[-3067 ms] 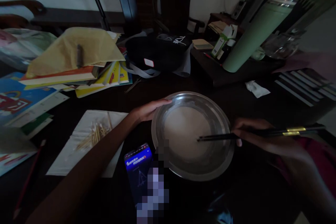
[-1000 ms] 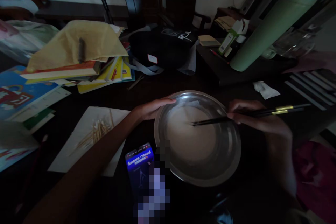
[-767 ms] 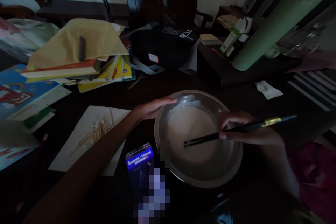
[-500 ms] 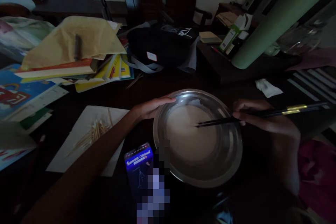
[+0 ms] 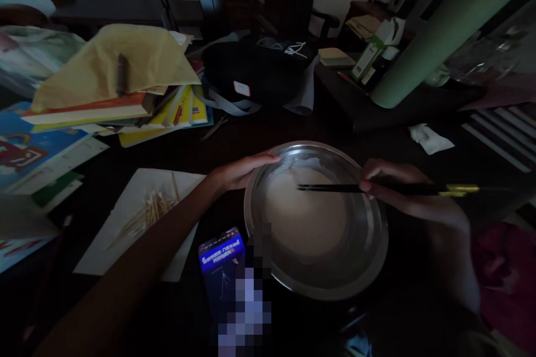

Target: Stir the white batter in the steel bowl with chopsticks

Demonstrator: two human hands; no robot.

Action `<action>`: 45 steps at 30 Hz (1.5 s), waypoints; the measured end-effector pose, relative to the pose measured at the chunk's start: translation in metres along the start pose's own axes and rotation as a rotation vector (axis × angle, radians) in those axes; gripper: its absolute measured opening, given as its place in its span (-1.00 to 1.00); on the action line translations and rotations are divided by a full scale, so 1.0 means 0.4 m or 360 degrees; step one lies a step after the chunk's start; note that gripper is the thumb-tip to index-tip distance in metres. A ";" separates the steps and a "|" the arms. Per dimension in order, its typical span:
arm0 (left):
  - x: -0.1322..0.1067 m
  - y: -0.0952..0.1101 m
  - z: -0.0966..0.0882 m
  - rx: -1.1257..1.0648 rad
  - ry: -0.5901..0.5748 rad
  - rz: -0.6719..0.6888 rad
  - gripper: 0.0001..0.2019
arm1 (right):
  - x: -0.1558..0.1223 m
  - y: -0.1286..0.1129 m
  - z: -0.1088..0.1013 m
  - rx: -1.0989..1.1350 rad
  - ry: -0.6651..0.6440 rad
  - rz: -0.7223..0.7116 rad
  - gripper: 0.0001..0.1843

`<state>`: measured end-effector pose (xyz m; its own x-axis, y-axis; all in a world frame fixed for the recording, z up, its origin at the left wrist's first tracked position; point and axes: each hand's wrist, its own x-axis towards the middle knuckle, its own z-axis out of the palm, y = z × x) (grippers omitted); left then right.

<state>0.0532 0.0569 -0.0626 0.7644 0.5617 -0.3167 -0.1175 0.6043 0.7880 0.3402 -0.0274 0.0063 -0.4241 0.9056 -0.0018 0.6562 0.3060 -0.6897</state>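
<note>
A round metal bowl [image 5: 372, 256] stands on the dark table, with a pale, milky liquid [image 5: 307, 217] in its bottom. My left hand [image 5: 247, 170] grips the bowl's left rim, thumb along the top edge and the other fingers mostly hidden beneath. Over the right side of the bowl, my right hand [image 5: 387, 184] is closed around black chopsticks [image 5: 330, 188] with gold bands near the rear end. Their tips point left, at or just above the liquid; contact is hard to tell.
Left of the bowl, cotton swabs [image 5: 154, 209] lie on white paper [image 5: 176, 259], with a lit phone [image 5: 221, 262] nearby. Stacked books [image 5: 96, 109] and a black bag [image 5: 259, 72] sit behind. A tall green cylinder [image 5: 444, 39] and crumpled tissue [image 5: 431, 139] are at right.
My right hand has shifted slightly left with the chopsticks, whose tips moved left and up in the picture. My left hand and the bowl have stayed in place.
</note>
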 end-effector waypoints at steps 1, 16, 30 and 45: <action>0.001 -0.001 0.002 0.0019 0.0005 0.0029 -0.59 | -0.003 0.001 -0.012 0.0017 -0.0049 -0.0018 -0.89; -0.138 0.137 0.004 0.1631 0.0893 0.0536 -0.61 | -0.005 -0.013 0.022 -0.0223 0.0184 0.0071 -0.80; -0.327 -0.035 0.123 0.2540 0.0759 -0.0460 -0.04 | 0.013 -0.018 0.059 -0.0027 -0.0098 -0.0277 -0.79; -0.330 -0.032 0.096 0.2383 0.0864 -0.0119 -0.61 | -0.022 -0.036 0.007 -0.0026 -0.0311 -0.0480 -0.75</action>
<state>-0.0219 -0.0468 -0.0104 0.3946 0.8810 -0.2611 0.8598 -0.2537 0.4432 0.3328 -0.0406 0.0140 -0.7107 0.7009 0.0607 0.4925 0.5572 -0.6686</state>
